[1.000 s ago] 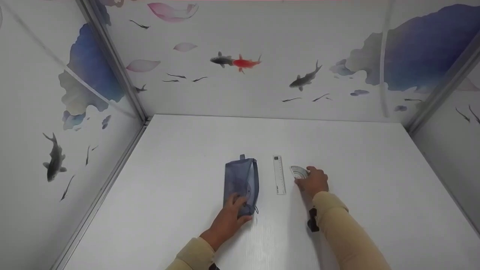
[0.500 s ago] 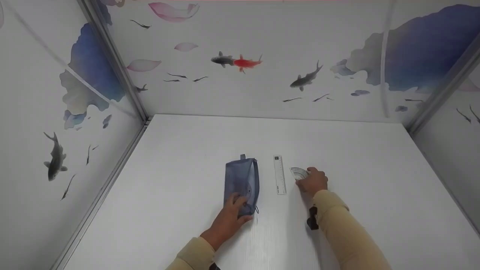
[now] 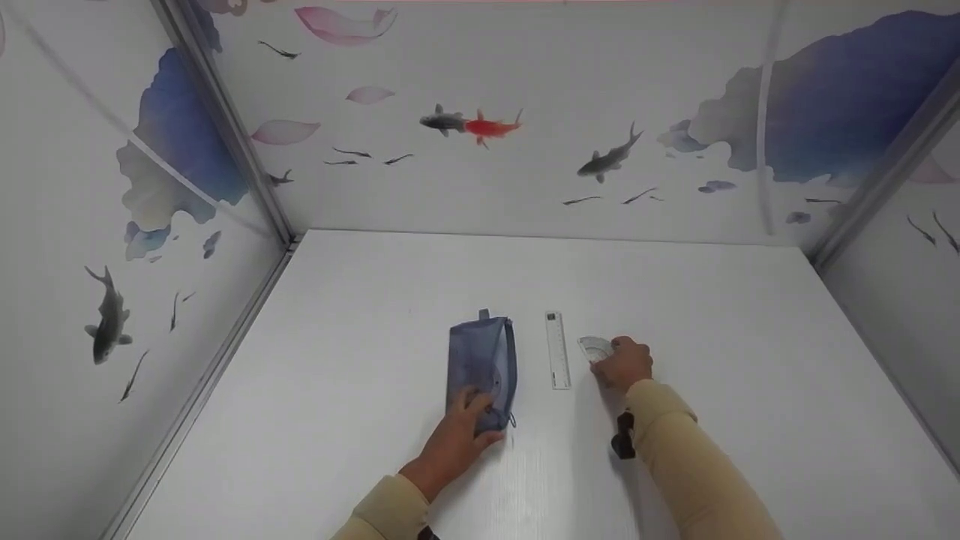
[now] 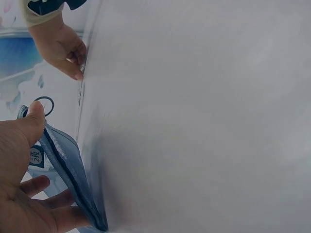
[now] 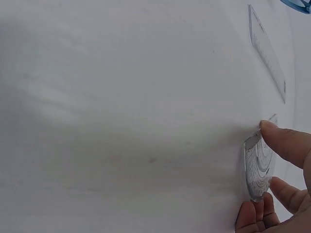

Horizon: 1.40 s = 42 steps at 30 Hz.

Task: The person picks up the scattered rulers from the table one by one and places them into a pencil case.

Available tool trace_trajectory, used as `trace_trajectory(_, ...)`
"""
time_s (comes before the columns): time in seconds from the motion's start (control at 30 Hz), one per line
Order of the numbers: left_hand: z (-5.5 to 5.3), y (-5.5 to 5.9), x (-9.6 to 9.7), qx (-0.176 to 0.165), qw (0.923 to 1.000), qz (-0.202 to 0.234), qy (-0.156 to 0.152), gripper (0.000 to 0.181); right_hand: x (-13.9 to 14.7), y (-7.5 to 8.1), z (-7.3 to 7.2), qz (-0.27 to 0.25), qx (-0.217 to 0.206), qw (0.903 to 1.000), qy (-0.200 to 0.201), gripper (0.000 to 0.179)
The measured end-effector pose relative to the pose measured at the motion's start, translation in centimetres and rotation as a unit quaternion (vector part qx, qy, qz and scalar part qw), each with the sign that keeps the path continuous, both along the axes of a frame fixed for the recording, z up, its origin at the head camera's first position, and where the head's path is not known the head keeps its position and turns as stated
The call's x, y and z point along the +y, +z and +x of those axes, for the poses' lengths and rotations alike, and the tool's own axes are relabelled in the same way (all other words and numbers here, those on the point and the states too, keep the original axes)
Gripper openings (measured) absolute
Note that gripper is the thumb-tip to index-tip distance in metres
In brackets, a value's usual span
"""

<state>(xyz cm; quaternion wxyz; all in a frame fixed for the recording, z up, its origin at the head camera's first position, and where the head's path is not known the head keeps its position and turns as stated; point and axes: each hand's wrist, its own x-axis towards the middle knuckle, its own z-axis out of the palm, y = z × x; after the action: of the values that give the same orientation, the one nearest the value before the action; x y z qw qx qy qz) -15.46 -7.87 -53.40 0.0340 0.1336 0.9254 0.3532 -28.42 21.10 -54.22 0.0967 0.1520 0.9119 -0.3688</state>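
A blue zip pencil pouch [image 3: 472,352] lies on the white table with its zipped side spread apart. My left hand [image 3: 450,446] holds its near end. In the left wrist view, the thumb is at the zip end of the pouch [image 4: 73,162] and the other fingers spread along its opening. To the right, my right hand [image 3: 628,364] pinches a clear protractor [image 3: 592,348] between thumb and fingers. The right wrist view shows the protractor [image 5: 257,165] tilted up on edge, close to the tabletop. Between pouch and protractor lies a clear ruler [image 3: 557,350].
The white table [image 3: 360,315] meets a back wall [image 3: 510,195] painted with fish and petals. Side walls with metal corner posts [image 3: 225,127] stand left and right. A ring pull [image 4: 46,104] hangs from the pouch's zip.
The right hand has shifted very slightly toward the person, and the protractor's far edge has dipped a little. The left hand, the pouch and the ruler have stayed in place.
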Motion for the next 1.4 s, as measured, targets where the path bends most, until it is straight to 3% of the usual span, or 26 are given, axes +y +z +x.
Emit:
trace_trajectory(0.33, 0.0, -0.1, -0.1, 0.004, 1.0, -0.001, -0.003, 0.052, -0.1, 0.4, 0.5, -0.026, 0.012, 0.9996, -0.006, 0.071)
trace_trajectory(0.6, 0.1, 0.1, -0.1, 0.026, 0.9996, 0.002, -0.015, 0.053, 0.2, 0.3, 0.5, -0.025, 0.038, 0.9987, 0.022, 0.066)
trace_trajectory(0.8, 0.1, 0.1, -0.2, 0.022, 0.9996, 0.006, -0.016, 0.051, 0.6, -0.1, 0.6, -0.042, 0.053, 0.9971, 0.036, 0.061)
trace_trajectory(1.2, 0.2, 0.0, -0.1, 0.02, 0.9997, 0.001, -0.011, 0.053, 0.8, 0.7, 1.3, -0.11, 0.069, 0.991, 0.029, 0.058)
trace_trajectory(1.4, 0.1, -0.1, -0.2, 0.02, 0.9997, -0.001, -0.011, 0.053, 0.8, 0.9, 1.5, -0.164, 0.067, 0.9841, 0.001, 0.057)
